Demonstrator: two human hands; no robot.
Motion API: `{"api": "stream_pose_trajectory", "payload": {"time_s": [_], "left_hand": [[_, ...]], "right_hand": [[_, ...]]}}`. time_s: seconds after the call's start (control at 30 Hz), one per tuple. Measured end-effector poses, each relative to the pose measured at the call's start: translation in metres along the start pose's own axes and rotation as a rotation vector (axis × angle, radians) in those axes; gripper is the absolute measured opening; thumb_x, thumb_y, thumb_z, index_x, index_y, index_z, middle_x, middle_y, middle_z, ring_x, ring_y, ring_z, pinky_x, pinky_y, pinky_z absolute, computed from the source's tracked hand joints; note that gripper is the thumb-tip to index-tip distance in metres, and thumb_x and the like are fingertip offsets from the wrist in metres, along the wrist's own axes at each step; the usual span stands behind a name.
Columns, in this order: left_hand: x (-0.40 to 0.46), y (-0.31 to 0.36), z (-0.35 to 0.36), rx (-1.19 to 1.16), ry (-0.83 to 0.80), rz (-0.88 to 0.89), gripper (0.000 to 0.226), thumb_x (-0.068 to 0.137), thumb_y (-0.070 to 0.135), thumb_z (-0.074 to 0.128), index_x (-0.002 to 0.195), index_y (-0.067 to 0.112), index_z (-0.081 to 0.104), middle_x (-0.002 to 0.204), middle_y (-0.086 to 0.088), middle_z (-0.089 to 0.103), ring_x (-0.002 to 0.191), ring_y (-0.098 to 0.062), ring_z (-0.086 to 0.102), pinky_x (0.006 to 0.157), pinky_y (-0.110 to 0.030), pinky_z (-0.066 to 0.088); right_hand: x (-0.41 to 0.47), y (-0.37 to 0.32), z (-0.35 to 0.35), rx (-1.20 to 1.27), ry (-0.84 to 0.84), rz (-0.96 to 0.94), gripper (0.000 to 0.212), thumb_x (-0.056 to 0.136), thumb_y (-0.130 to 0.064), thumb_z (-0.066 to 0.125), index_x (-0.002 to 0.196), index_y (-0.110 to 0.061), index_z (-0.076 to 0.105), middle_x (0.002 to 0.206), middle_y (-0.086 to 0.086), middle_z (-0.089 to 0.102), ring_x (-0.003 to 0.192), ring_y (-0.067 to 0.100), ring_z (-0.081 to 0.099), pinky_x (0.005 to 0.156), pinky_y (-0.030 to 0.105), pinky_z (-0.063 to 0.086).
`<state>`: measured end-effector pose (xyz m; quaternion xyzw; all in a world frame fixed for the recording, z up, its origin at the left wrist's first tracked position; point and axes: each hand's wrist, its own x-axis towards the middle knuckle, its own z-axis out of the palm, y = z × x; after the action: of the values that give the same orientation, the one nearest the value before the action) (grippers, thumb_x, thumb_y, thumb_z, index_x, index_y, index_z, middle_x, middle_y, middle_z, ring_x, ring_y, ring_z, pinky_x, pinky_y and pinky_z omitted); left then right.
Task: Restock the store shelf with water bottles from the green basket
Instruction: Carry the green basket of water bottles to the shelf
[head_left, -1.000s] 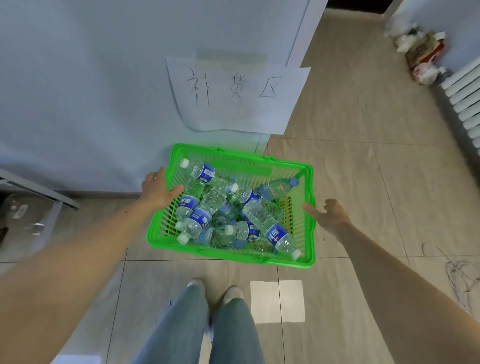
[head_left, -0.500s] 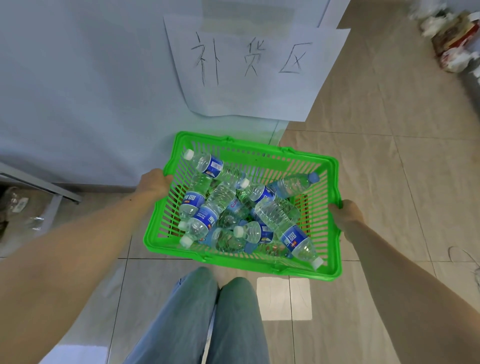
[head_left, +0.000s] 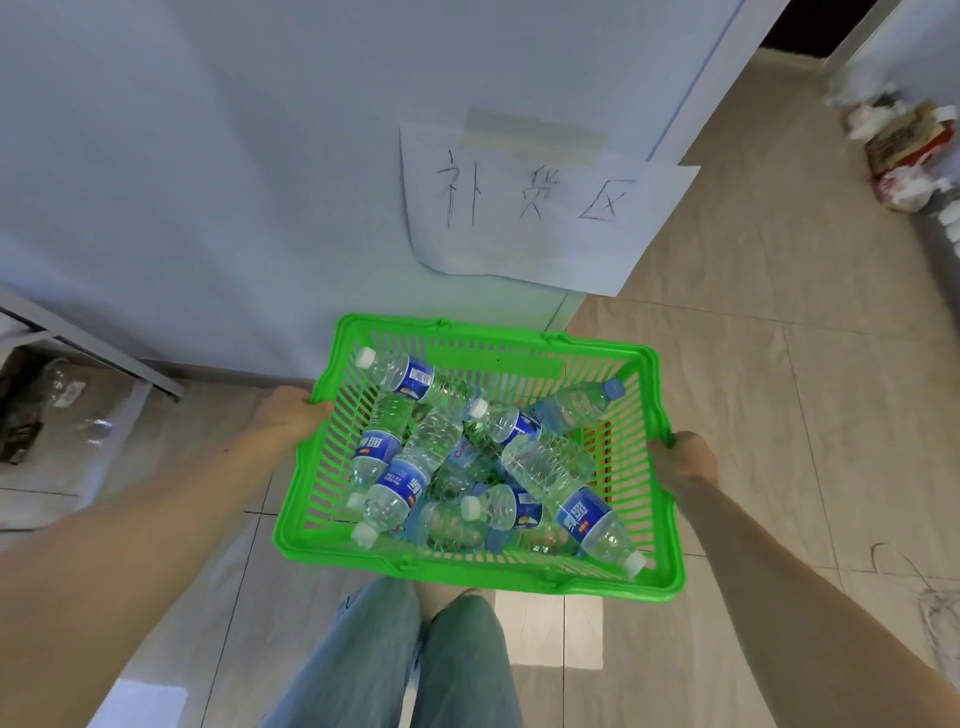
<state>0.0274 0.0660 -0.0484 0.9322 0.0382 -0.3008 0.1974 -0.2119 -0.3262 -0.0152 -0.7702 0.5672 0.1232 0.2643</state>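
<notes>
A green plastic basket (head_left: 670, 519) with slatted walls is held in front of me, above my knees and the tiled floor. Several clear water bottles (head_left: 550, 467) with blue labels and white or blue caps lie jumbled inside it. My left hand (head_left: 291, 421) grips the basket's left rim. My right hand (head_left: 685, 460) grips its right rim. No store shelf is in view.
A pale wall stands straight ahead with a handwritten paper sign (head_left: 540, 208) taped to it. A grey metal frame (head_left: 93, 343) and clutter sit at the left. Bags (head_left: 909, 156) lie far right by a radiator. White cables (head_left: 930, 592) trail on the floor at right.
Both hands went from open beside the basket to closed on its side rims. The basket has come up off the floor toward me.
</notes>
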Motion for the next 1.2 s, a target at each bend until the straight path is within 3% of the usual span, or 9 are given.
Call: {"api": "stream_pose_trajectory", "payload": {"time_s": [0.2, 0.4, 0.53, 0.67, 0.77, 0.87, 1.03, 1.2], "left_hand": [[-0.053, -0.036, -0.056, -0.143, -0.005, -0.092, 0.033, 0.083, 0.035, 0.069, 0.081, 0.003, 0.072, 0.084, -0.015, 0.07, 0.08, -0.028, 0.069, 0.071, -0.033, 0.052], [-0.115, -0.102, -0.08, -0.336, 0.179, -0.199, 0.035, 0.081, 0.041, 0.068, 0.066, 0.01, 0.069, 0.075, -0.015, 0.071, 0.064, -0.023, 0.065, 0.06, -0.031, 0.048], [-0.153, -0.153, -0.089, -0.478, 0.325, -0.326, 0.047, 0.077, 0.058, 0.066, 0.063, 0.012, 0.067, 0.073, -0.013, 0.07, 0.069, -0.026, 0.066, 0.067, -0.033, 0.049], [-0.185, -0.208, -0.096, -0.583, 0.415, -0.43, 0.064, 0.075, 0.069, 0.057, 0.062, 0.007, 0.066, 0.06, -0.009, 0.066, 0.059, -0.025, 0.065, 0.06, -0.031, 0.049], [-0.208, -0.248, -0.106, -0.633, 0.444, -0.505, 0.071, 0.073, 0.074, 0.055, 0.053, 0.006, 0.056, 0.051, -0.009, 0.058, 0.053, -0.023, 0.057, 0.056, -0.029, 0.042], [-0.229, -0.294, -0.118, -0.701, 0.478, -0.562, 0.067, 0.072, 0.071, 0.06, 0.045, 0.012, 0.045, 0.046, -0.006, 0.049, 0.048, -0.019, 0.048, 0.053, -0.026, 0.036], [-0.25, -0.367, -0.135, -0.725, 0.486, -0.581, 0.061, 0.074, 0.07, 0.059, 0.049, 0.017, 0.041, 0.047, -0.005, 0.046, 0.048, -0.017, 0.044, 0.055, -0.027, 0.035], [-0.267, -0.449, -0.154, -0.693, 0.465, -0.607, 0.062, 0.072, 0.078, 0.051, 0.053, 0.019, 0.042, 0.063, -0.007, 0.048, 0.065, -0.022, 0.048, 0.065, -0.032, 0.039]], "right_hand": [[-0.057, -0.033, -0.02, -0.04, 0.0, -0.062, 0.031, 0.094, -0.019, 0.052, 0.107, 0.007, 0.061, 0.109, 0.029, 0.063, 0.105, 0.042, 0.06, 0.082, 0.04, 0.047], [-0.115, -0.07, -0.031, -0.069, -0.022, -0.193, 0.028, 0.087, -0.02, 0.055, 0.1, 0.003, 0.064, 0.102, 0.027, 0.066, 0.101, 0.04, 0.061, 0.076, 0.037, 0.047], [-0.148, -0.101, -0.032, -0.093, -0.029, -0.307, 0.035, 0.088, -0.027, 0.057, 0.096, 0.006, 0.067, 0.098, 0.028, 0.067, 0.1, 0.041, 0.062, 0.078, 0.037, 0.048], [-0.183, -0.127, -0.016, -0.099, -0.049, -0.409, 0.042, 0.087, -0.04, 0.057, 0.074, -0.002, 0.068, 0.074, 0.018, 0.065, 0.081, 0.035, 0.066, 0.061, 0.029, 0.042], [-0.214, -0.146, 0.003, -0.117, -0.035, -0.463, 0.046, 0.086, -0.046, 0.055, 0.057, -0.009, 0.057, 0.058, 0.008, 0.056, 0.057, 0.025, 0.056, 0.049, 0.027, 0.036], [-0.255, -0.166, 0.029, -0.147, -0.073, -0.488, 0.046, 0.086, -0.048, 0.055, 0.06, -0.01, 0.057, 0.061, 0.008, 0.055, 0.063, 0.027, 0.055, 0.058, 0.029, 0.041], [-0.312, -0.187, 0.074, -0.128, -0.088, -0.498, 0.051, 0.081, -0.055, 0.057, 0.067, -0.006, 0.064, 0.076, 0.018, 0.067, 0.075, 0.034, 0.063, 0.064, 0.033, 0.046], [-0.375, -0.212, 0.122, -0.16, -0.099, -0.504, 0.059, 0.078, -0.061, 0.056, 0.078, -0.004, 0.07, 0.087, 0.021, 0.068, 0.086, 0.037, 0.063, 0.07, 0.036, 0.049]]}}
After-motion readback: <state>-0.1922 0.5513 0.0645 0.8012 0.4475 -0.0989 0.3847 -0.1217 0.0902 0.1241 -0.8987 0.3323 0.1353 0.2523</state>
